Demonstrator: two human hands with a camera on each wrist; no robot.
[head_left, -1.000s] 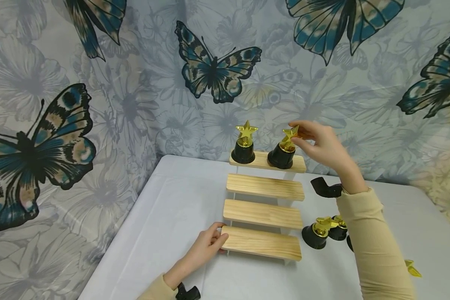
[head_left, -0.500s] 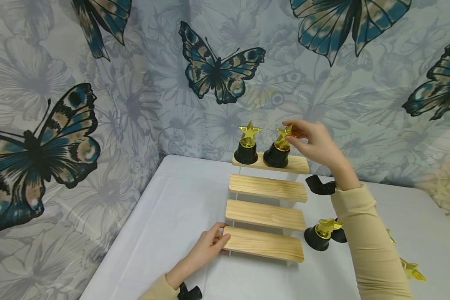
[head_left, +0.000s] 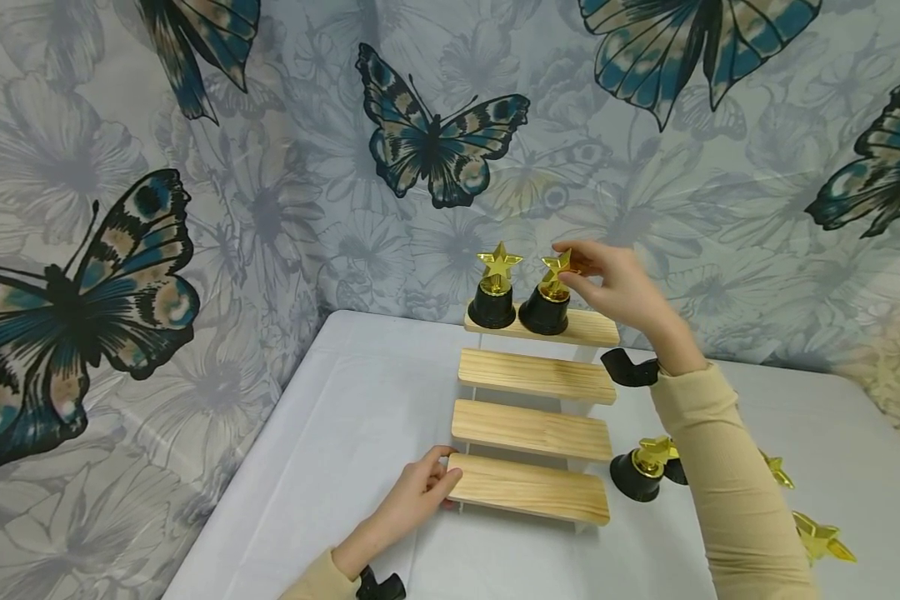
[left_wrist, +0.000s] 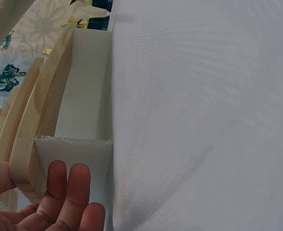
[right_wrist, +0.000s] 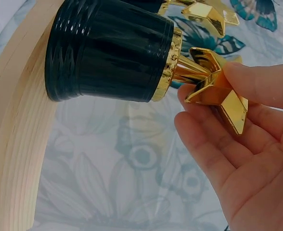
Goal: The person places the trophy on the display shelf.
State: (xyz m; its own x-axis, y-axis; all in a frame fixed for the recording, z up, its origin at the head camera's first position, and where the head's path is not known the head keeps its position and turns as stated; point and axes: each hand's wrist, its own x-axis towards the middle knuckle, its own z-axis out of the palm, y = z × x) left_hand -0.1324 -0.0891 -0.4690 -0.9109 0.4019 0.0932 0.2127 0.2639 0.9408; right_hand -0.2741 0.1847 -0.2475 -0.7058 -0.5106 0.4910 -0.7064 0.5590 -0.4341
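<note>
On the top step of a wooden tiered stand, my right hand pinches the gold star of a small trophy with a black base. In the right wrist view the thumb and fingers close on the star, and the black base meets the wooden step. A second star trophy stands just left of it on the same step. My left hand grips the left end of the lowest step; in the left wrist view its thumb lies on the board end and its fingers reach underneath.
More star trophies lie or stand on the white table right of the stand; one black-based trophy is nearest it, with gold stars partly behind the right sleeve. A butterfly-print cloth hangs behind the table.
My right hand has shifted the pinched trophy left along the top step, closer to the other one, and it now stands more upright. The left hand keeps its hold.
</note>
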